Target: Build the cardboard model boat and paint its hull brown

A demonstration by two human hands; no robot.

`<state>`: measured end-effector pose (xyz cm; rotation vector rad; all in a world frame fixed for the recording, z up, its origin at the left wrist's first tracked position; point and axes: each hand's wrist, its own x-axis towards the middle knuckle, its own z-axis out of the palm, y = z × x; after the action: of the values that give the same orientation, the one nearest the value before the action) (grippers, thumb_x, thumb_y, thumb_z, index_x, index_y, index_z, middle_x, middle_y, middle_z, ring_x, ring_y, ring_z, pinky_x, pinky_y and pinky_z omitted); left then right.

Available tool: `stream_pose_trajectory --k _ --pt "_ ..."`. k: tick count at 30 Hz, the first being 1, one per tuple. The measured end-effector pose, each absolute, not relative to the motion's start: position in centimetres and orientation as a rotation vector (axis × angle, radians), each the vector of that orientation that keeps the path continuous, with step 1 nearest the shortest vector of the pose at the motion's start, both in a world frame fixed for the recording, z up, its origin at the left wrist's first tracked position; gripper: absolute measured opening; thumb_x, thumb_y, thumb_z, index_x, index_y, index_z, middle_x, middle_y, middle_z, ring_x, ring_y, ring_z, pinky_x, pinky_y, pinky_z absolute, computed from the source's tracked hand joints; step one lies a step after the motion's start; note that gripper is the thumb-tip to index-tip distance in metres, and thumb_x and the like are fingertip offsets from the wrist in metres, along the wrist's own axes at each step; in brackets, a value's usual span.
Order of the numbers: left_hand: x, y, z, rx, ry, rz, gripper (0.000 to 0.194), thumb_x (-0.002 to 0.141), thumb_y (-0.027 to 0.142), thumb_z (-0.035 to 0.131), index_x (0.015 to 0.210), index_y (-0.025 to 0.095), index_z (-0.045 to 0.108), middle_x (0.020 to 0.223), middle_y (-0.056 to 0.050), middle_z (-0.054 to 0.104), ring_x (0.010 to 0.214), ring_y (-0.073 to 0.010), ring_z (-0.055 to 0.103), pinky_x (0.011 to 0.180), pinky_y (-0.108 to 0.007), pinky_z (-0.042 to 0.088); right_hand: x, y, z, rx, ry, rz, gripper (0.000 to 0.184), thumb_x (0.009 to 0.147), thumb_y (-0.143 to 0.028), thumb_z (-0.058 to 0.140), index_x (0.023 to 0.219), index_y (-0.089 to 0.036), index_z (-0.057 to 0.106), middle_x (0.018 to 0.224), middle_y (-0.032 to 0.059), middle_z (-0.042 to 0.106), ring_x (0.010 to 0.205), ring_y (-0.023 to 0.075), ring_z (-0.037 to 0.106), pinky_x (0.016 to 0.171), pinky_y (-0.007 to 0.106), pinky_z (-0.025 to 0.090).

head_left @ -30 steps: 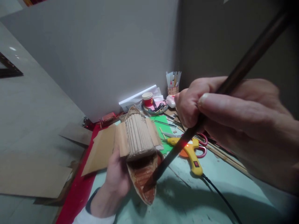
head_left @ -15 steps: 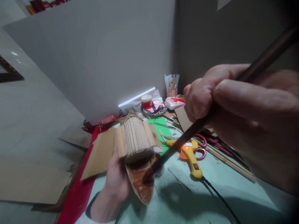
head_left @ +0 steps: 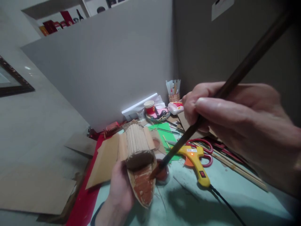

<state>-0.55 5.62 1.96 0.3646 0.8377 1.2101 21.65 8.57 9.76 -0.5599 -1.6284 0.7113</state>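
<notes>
My left hand (head_left: 121, 190) grips a small cardboard model boat (head_left: 139, 158) from its left side, holding it above the table. The boat has a ribbed arched cover, and its front deck is painted reddish brown. Close to the camera, my right hand (head_left: 237, 125) is closed round a long dark paintbrush (head_left: 211, 103). The brush tip rests on the right edge of the painted deck. Just behind the tip a small pot of red-brown paint (head_left: 162, 174) stands on the table.
A yellow glue gun (head_left: 198, 161) with a black cord lies over red-handled scissors (head_left: 204, 150). Thin wooden sticks, green paper (head_left: 166, 133), a red paper cup (head_left: 150, 107), a stick holder (head_left: 173, 91) and cardboard sheets (head_left: 103, 160) crowd the back corner by grey walls.
The brush tip has moved from inside the deck towards its right edge near the paint pot. The view has shifted a little, and my right hand sits lower in it than half a second ago.
</notes>
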Motion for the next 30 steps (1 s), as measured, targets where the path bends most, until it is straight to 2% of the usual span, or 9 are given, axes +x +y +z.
stream_pose_trajectory --k 3,7,10,12,17,21,25,30 --pt "-0.8 5.9 1.5 0.317 0.955 1.264 0.051 0.088 0.030 0.034 0.082 0.006 0.078 0.086 -0.021 0.078 0.077 -0.0354 0.076 0.070 -0.048 0.062 21.4 8.3 9.6 -0.551 -1.567 0.757 0.025 0.096 -0.025 0.058 0.072 -0.021 0.064 0.068 0.0007 0.053 0.060 0.0129 0.050 0.048 0.025 0.036" --pt "-0.2 5.9 1.5 0.310 0.922 1.277 0.042 0.086 0.027 0.041 0.100 0.006 0.075 0.092 -0.020 0.079 0.085 -0.0349 0.075 0.079 -0.049 0.060 21.2 8.3 9.8 -0.479 -1.646 0.798 0.023 0.097 -0.023 0.058 0.075 -0.019 0.063 0.078 -0.0016 0.058 0.066 0.0087 0.055 0.051 0.019 0.039" --pt "0.5 5.8 1.9 0.261 0.858 1.284 0.044 0.082 0.024 0.047 0.115 0.006 0.069 0.099 -0.020 0.078 0.093 -0.0350 0.074 0.087 -0.049 0.057 21.2 8.6 10.0 -0.435 -1.756 0.779 0.025 0.099 -0.024 0.055 0.075 -0.018 0.061 0.072 -0.0033 0.053 0.061 0.0048 0.047 0.048 0.015 0.035" --pt "0.7 5.7 2.2 0.235 0.852 1.284 0.046 0.080 0.023 0.048 0.118 0.005 0.067 0.100 -0.021 0.077 0.090 -0.0356 0.074 0.085 -0.050 0.057 21.3 8.7 10.2 -0.445 -1.808 0.756 0.027 0.099 -0.023 0.053 0.073 -0.017 0.058 0.069 -0.0033 0.049 0.059 0.0049 0.044 0.047 0.016 0.034" --pt "0.5 5.7 2.3 0.223 0.879 1.273 0.039 0.080 0.023 0.048 0.103 0.003 0.073 0.094 -0.025 0.077 0.079 -0.0355 0.074 0.076 -0.051 0.058 21.6 8.6 10.4 -0.461 -1.793 0.766 0.030 0.097 -0.018 0.053 0.067 -0.017 0.051 0.069 -0.0027 0.051 0.059 0.0059 0.049 0.049 0.016 0.039" --pt "0.0 5.6 2.0 0.238 0.944 1.256 0.042 0.085 0.030 0.043 0.091 0.003 0.076 0.089 -0.027 0.077 0.075 -0.0386 0.074 0.069 -0.051 0.059 21.6 8.5 10.4 -0.521 -1.743 0.732 0.030 0.095 -0.020 0.055 0.065 -0.018 0.054 0.068 -0.0017 0.052 0.061 0.0091 0.051 0.049 0.018 0.038" --pt "-0.2 5.8 1.7 0.326 0.933 1.225 0.048 0.087 0.030 0.038 0.086 0.002 0.076 0.083 -0.025 0.077 0.070 -0.0359 0.073 0.065 -0.047 0.059 21.5 8.2 10.2 -0.557 -1.673 0.727 0.026 0.095 -0.021 0.057 0.070 -0.021 0.062 0.067 -0.0016 0.053 0.060 0.0113 0.052 0.047 0.020 0.038" --pt "0.4 5.8 2.0 0.319 0.928 1.227 0.038 0.085 0.027 0.044 0.092 0.005 0.075 0.082 -0.019 0.077 0.071 -0.0313 0.072 0.068 -0.046 0.059 21.3 8.0 10.2 -0.445 -1.689 0.779 0.023 0.095 -0.017 0.056 0.073 -0.019 0.063 0.072 -0.0022 0.058 0.064 0.0094 0.054 0.051 0.018 0.041"
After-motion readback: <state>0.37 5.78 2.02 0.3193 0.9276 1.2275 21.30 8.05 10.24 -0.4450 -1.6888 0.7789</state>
